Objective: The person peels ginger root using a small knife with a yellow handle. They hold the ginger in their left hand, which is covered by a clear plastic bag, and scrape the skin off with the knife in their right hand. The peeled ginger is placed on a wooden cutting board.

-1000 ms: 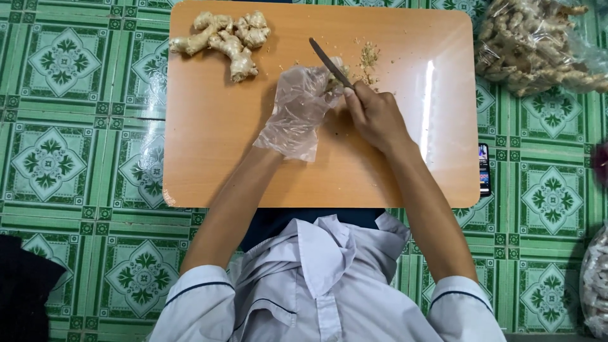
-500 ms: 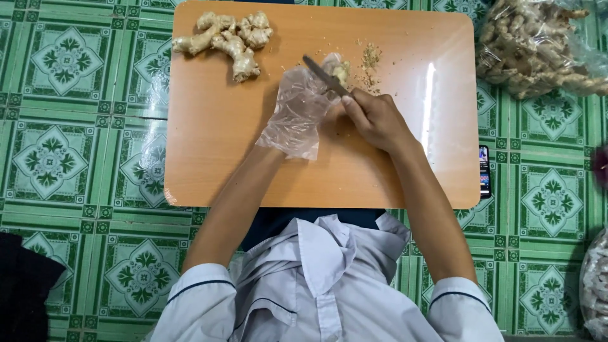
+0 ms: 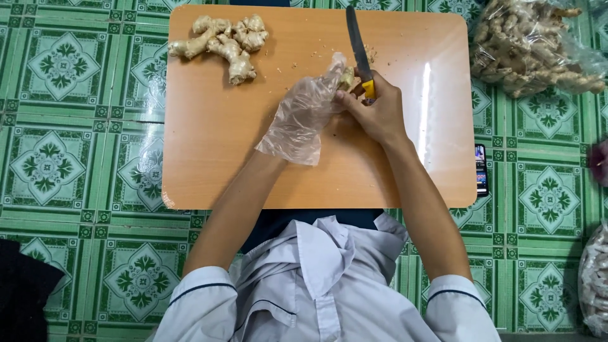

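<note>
My left hand [image 3: 303, 114], inside a loose clear plastic glove, grips a small piece of ginger [image 3: 346, 77] over the wooden board [image 3: 215, 139]. My right hand [image 3: 377, 111] is closed on the yellow handle of a knife [image 3: 358, 47] whose dark blade points away from me, right beside the held piece. A larger knobbly ginger root [image 3: 225, 38] lies on the board's far left part. Small peel scraps [image 3: 370, 56] lie beside the blade.
A clear bag of ginger roots [image 3: 529, 44] sits on the green patterned floor at the far right. A phone [image 3: 481, 168] lies at the board's right edge. Another bag [image 3: 595, 278] is at the lower right, dark cloth [image 3: 19, 291] at the lower left.
The knife blade has swung from pointing left across the ginger piece to pointing straight away from me. Both hands have stayed together on the piece.
</note>
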